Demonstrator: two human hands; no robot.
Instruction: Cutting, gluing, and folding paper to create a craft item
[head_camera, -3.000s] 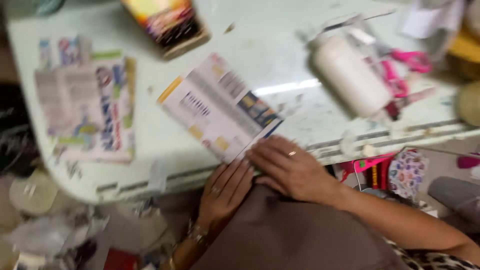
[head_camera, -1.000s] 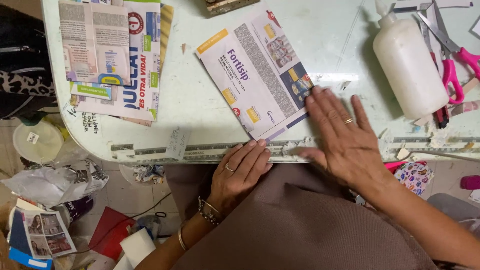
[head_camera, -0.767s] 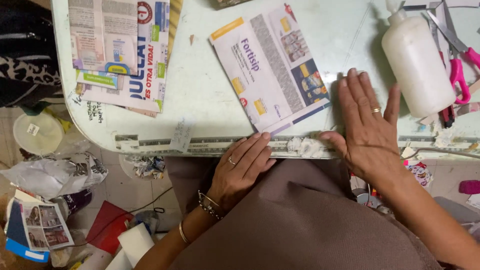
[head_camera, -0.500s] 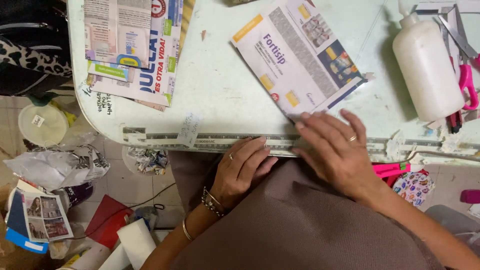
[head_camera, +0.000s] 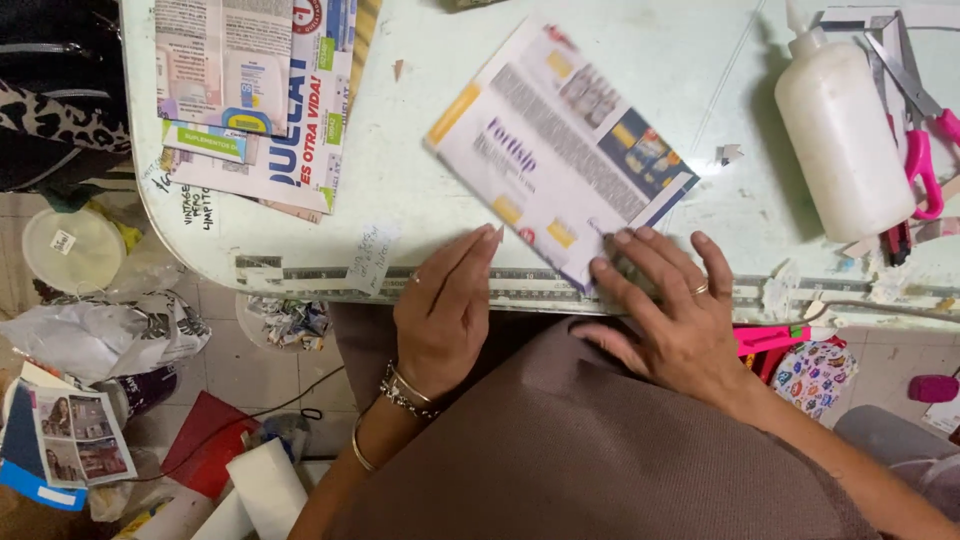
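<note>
Two flat, empty hands, left (head_camera: 443, 315) and right (head_camera: 672, 318), at the table edge (head_camera: 300, 275), leaflet (head_camera: 560, 150) just beyond.

A leaflet (head_camera: 560, 160) lies tilted on the tabletop (head_camera: 420, 200) near its front edge, with a stack of newspaper pages (head_camera: 255, 95) well apart to its left and a glue bottle (head_camera: 840, 140) to its right, scissors (head_camera: 915, 130) just beyond the bottle. The right hand (head_camera: 670, 315) rests on the leaflet's near corner at the edge; the left hand (head_camera: 445, 310) lies beside it to the left. Below the tabletop, on the floor at the left, lie crumpled paper (head_camera: 95, 335) and a magazine (head_camera: 65, 445).
</note>
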